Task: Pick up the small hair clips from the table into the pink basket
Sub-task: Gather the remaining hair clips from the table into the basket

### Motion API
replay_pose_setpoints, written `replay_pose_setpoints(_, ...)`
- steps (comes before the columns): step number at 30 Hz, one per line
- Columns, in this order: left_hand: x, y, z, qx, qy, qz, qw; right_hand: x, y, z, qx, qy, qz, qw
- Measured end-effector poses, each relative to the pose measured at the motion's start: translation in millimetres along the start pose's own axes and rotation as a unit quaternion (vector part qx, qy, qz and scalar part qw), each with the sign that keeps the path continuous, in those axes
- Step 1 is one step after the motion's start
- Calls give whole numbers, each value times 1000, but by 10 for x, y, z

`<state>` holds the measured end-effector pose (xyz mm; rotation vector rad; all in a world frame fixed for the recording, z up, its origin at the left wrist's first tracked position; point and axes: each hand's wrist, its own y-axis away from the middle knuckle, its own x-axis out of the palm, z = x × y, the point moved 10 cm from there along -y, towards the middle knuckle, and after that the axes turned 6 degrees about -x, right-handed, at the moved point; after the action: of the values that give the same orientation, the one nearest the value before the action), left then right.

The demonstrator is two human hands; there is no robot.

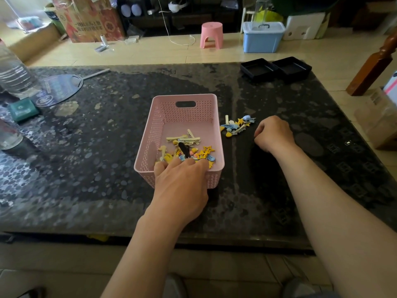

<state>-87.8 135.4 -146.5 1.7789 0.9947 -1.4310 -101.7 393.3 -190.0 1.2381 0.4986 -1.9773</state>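
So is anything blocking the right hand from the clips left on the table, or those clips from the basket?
Nothing visible. The right hand rests just right of the loose clips, bare table between. Only the pink basket wall separates them from its open interior.

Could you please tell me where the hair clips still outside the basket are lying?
In the head view, the small cluster of loose hair clips lies on the dark table, between the pink perforated plastic basket and the right hand.

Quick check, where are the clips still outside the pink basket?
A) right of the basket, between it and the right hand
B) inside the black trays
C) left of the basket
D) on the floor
A: the loose clips lie on the table just right of the pink basket, with the right hand beside them.
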Motion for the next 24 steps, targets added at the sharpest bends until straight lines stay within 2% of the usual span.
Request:
replay_pose_setpoints(3, 5, -3, -3, -1, -1, 6, 1000, -43, 1, -29, 5, -54, -16, 998)
replay_pose_setpoints(8, 4, -5, 1, 2, -2, -8, 1000, -163, -3, 100, 4, -220, -26, 975)
replay_pose_setpoints(12, 10, -13, -1, 3, 0, -11, 1000, -312, 13, 416, -66, -244, -33, 967)
replay_pose_setpoints(15, 6, -1, 2, 5, -6, -19, 1000, -443, 136, 840, -154, -296, -24, 942)
replay_pose_setpoints(17, 5, -2, -3, 7, -9, -22, 1000, -451, 302, 1189, -231, -310, 18, 922)
replay_pose_setpoints(19, 12, -7, -5, 7, -7, -17, 1000, -303, 524, 1489, -293, -333, 117, 889)
replay_pose_setpoints(20, 15, -7, -4, 8, -6, -16, 1000, -221, 602, 1566, -305, -350, 158, 871)
replay_pose_setpoints(21, 12, -4, -4, 9, -5, -18, 1000, -185, 625, 1586, -309, -356, 167, 866)
replay_pose_setpoints(22, 7, 1, -5, 10, -4, -22, 1000, -194, 592, 1560, -306, -344, 145, 876)
replay_pose_setpoints(24, -4, 14, -1, 11, -4, -29, 1000, -241, 430, 1393, -279, -258, 68, 922)
